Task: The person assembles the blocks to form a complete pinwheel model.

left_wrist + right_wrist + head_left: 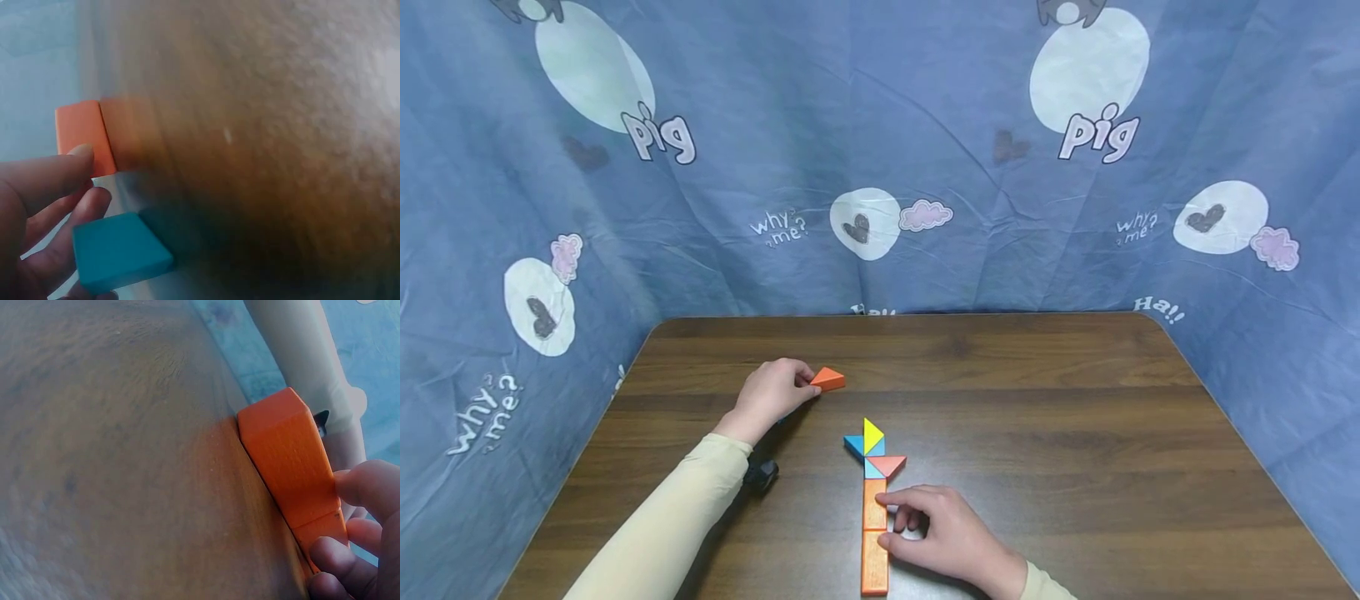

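Observation:
My left hand [771, 396] pinches an orange triangular block [829, 380] beyond the row of blocks. In the left wrist view, a teal block [122, 253] sits against the lower fingers of that hand. My right hand [951, 529] rests its fingertips on two orange rectangular blocks [875, 562] laid end to end, index on the farther one and thumb on the nearer one. At their far end, a yellow triangle [872, 437], blue pieces [854, 447] and a salmon triangle [889, 465] fan out like a pinwheel.
The blocks lie on a dark brown wooden table [1075, 433]. A blue printed cloth [925, 275] hangs behind it and along its sides. A black device [762, 477] shows at the left wrist.

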### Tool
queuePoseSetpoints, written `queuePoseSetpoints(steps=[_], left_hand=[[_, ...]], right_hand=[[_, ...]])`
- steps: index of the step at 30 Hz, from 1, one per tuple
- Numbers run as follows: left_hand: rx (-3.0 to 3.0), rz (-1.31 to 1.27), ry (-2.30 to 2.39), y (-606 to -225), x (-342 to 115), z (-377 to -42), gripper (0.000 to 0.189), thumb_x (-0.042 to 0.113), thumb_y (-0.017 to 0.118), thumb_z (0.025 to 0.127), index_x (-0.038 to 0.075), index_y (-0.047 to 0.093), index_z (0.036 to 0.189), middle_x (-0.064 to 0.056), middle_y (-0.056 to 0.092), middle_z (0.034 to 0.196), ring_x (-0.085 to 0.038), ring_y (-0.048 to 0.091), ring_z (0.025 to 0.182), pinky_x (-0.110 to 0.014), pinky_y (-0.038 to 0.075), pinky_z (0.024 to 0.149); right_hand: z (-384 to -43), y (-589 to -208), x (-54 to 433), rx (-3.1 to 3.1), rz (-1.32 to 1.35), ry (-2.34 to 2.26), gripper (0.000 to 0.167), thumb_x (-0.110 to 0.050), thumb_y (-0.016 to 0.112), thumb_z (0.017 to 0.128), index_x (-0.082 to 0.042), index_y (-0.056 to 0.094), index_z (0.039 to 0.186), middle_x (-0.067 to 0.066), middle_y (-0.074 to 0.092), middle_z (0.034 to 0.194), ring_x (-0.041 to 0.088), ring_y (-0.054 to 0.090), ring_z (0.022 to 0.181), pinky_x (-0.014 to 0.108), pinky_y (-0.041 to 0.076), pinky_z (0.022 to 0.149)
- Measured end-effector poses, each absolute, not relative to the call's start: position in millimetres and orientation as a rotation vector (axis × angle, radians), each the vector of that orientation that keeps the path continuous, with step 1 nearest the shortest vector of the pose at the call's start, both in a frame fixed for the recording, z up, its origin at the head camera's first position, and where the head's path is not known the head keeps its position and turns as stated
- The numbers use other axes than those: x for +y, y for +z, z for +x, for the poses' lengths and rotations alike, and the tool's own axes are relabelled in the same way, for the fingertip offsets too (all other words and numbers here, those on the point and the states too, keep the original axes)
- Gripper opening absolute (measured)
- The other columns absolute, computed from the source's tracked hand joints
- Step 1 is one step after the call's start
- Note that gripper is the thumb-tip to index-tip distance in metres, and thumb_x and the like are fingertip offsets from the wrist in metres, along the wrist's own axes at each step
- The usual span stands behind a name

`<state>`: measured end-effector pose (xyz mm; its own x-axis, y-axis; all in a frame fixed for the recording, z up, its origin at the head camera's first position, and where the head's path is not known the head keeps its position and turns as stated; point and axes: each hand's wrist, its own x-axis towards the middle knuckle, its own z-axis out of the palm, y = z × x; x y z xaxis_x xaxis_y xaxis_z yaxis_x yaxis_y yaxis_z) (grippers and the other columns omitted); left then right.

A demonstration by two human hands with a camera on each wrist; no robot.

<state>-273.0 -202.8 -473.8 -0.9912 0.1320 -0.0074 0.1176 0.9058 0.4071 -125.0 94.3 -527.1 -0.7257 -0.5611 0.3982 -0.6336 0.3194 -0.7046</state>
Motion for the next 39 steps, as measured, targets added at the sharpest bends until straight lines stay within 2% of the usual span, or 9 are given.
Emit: queuePoseSetpoints(steps=[9, 18, 28, 39], left_hand=[[3.058, 0.212, 0.615, -475, -203, -274, 0.019, 0.028, 0.079, 0.085, 0.013, 0.077, 0.097, 0.004, 0.070, 0.083, -0.015, 0.062, 0.071, -0.041, 0.051, 0.067], [3.094, 0.252, 0.626, -470, -206, -270, 0.015, 0.028, 0.078, 0.087, 0.016, 0.078, 0.096, 0.004, 0.072, 0.088, -0.019, 0.066, 0.079, -0.043, 0.052, 0.072], [3.094, 0.266, 0.739, -452, -212, -256, 0.014, 0.026, 0.079, 0.086, 0.017, 0.078, 0.097, 0.006, 0.071, 0.086, -0.014, 0.055, 0.063, -0.034, 0.045, 0.060], [3.130, 0.313, 0.766, -437, -216, -231, 0.011, 0.024, 0.080, 0.085, 0.017, 0.078, 0.094, 0.008, 0.070, 0.082, -0.011, 0.055, 0.063, -0.033, 0.045, 0.060]], right_hand=[[-125, -527, 94, -2.447, 1.147, 1.384, 0.037, -0.021, 0.082, 0.081, -0.018, 0.071, 0.117, -0.016, 0.062, 0.077, -0.003, 0.056, 0.069, 0.012, 0.045, 0.066], [-126, -526, 93, -2.425, 1.159, 1.355, 0.038, -0.022, 0.082, 0.081, -0.017, 0.071, 0.117, -0.016, 0.062, 0.077, -0.004, 0.056, 0.069, 0.010, 0.044, 0.067], [-125, -526, 93, -2.440, 1.150, 1.379, 0.037, -0.020, 0.082, 0.080, -0.017, 0.072, 0.116, -0.015, 0.062, 0.077, -0.003, 0.056, 0.069, 0.011, 0.045, 0.065], [-126, -528, 93, -2.435, 1.153, 1.394, 0.038, -0.020, 0.082, 0.080, -0.017, 0.071, 0.116, -0.015, 0.062, 0.077, -0.003, 0.056, 0.068, 0.012, 0.046, 0.064]])
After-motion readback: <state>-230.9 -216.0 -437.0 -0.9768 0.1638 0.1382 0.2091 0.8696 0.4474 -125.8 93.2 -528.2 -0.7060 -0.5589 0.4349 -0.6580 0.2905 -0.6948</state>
